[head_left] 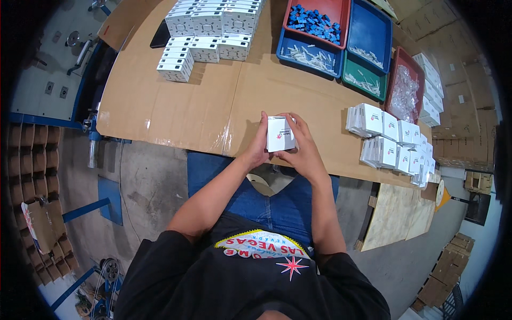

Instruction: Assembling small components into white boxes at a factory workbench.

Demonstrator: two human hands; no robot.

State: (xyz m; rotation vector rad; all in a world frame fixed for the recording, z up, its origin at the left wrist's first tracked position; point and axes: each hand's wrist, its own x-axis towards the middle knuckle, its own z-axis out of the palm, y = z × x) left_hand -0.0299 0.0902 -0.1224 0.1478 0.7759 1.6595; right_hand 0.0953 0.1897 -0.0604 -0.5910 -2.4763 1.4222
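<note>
Just above the table's near edge, both of my hands grip a small white square packet [280, 136] with dark and red print on its face. My left hand [258, 146] holds its left side. My right hand [304, 149] wraps round the right side, with fingers over the top right corner. I cannot tell whether the packet is a box or a bundle of leaflets. Similar white packets [381, 120] stand in rows at the right of the cardboard-covered table [208, 106].
Stacked patterned white boxes [207, 24] and a black phone-like object [160, 35] are at the back left. Further right are a red tray [345, 24] of blue pieces, blue [370, 26] and green trays [381, 82] with white pieces, and another red tray [397, 56] with clear bags.
</note>
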